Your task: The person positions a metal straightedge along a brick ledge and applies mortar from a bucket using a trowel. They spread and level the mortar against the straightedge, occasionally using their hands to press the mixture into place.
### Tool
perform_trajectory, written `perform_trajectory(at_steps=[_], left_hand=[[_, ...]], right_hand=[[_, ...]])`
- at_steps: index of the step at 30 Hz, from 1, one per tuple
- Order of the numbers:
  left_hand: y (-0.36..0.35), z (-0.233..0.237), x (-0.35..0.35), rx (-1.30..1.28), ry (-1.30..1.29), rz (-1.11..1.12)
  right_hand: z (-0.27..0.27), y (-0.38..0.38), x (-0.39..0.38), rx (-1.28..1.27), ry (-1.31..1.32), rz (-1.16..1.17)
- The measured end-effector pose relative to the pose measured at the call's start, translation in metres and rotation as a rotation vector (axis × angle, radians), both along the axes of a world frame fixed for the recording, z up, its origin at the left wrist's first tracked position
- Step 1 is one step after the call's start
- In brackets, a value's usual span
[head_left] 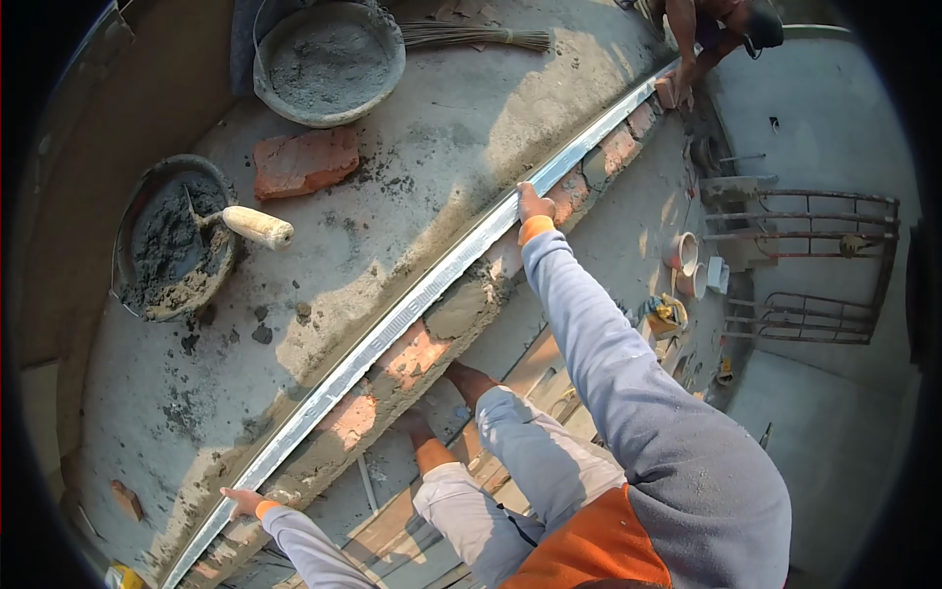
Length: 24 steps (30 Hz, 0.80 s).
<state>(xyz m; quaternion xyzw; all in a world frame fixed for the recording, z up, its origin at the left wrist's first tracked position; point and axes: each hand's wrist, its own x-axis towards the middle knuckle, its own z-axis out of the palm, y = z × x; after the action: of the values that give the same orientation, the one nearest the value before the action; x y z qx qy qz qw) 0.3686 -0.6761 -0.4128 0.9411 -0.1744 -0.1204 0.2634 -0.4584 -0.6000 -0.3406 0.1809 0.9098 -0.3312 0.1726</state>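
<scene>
A long silvery metal straightedge (394,332) runs diagonally along the edge of a low brick course (412,355) smeared with grey mortar. My left hand (242,503) grips the straightedge near its lower end. Higher up the bar, my right hand (533,204) is closed around it at arm's length. Both sleeves are grey with orange cuffs. At the far end of the bar, a co-worker's hand (677,90) holds a brick (666,92) against the end of the course. The undersides of my fingers are hidden by the bar.
On the concrete slab stand a mortar bucket (329,118) and a mortar pan (126,245) with a trowel (257,227) in it. A loose brick (306,163) and a bundle of thin sticks (476,37) lie nearby. Planks (530,368) are under my legs; metal bunk-like frames (814,236) lie right.
</scene>
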Motion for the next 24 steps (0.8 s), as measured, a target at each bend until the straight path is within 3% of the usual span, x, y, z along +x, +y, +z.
perform_trajectory(at_steps=[4,11,18,24], left_hand=[[0.001,0.013,-0.018,-0.103,0.052,-0.013],[0.003,-0.003,0.002,-0.034,-0.061,-0.008],[-0.002,0.021,-0.026,-0.022,0.024,-0.012],[0.002,-0.003,0.001,-0.072,0.001,-0.020]], right_hand=[[-0.008,0.000,-0.001,0.008,0.053,-0.060],[0.000,0.001,-0.001,-0.011,-0.005,-0.007],[-0.001,0.000,0.000,0.021,0.031,0.001],[-0.003,0.000,0.001,0.030,0.079,0.010]])
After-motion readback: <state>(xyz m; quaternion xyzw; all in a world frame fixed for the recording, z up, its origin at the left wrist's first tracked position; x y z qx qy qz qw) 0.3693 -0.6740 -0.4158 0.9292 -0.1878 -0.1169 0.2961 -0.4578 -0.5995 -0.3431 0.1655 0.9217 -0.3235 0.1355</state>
